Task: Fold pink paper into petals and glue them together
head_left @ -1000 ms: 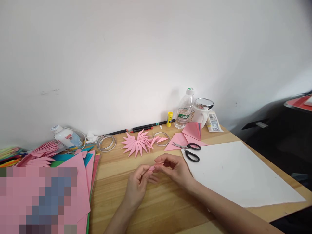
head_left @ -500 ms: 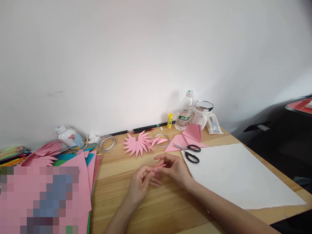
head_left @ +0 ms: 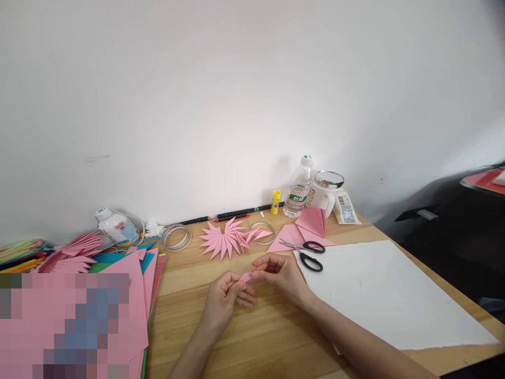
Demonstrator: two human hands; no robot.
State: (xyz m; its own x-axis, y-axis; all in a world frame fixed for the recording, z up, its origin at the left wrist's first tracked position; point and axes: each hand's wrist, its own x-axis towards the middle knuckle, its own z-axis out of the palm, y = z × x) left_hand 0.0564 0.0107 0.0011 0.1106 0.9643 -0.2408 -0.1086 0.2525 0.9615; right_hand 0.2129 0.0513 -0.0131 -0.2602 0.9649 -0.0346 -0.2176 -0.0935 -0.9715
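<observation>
My left hand (head_left: 224, 300) and my right hand (head_left: 281, 273) meet over the wooden table (head_left: 252, 337), and both pinch one small folded piece of pink paper (head_left: 247, 276) between their fingertips. Just beyond them lies a pink paper fan of pointed folded petals (head_left: 224, 239). Black-handled scissors (head_left: 307, 253) rest right of my right hand, on the edge of a large white sheet (head_left: 390, 295). Folded pink triangles (head_left: 305, 227) lie behind the scissors.
A stack of coloured paper sheets (head_left: 138, 273) lies at the left with more pink fans (head_left: 74, 247). Along the wall stand a water bottle (head_left: 298, 188), a white mug (head_left: 325, 192), a yellow glue stick (head_left: 275, 201), pens (head_left: 232, 213), wire rings (head_left: 176, 237) and a white glue bottle (head_left: 114, 226).
Both hands keep working the small pink piece, the fingers shifting slightly. The camera has tilted up a little, so everything sits lower in the picture.
</observation>
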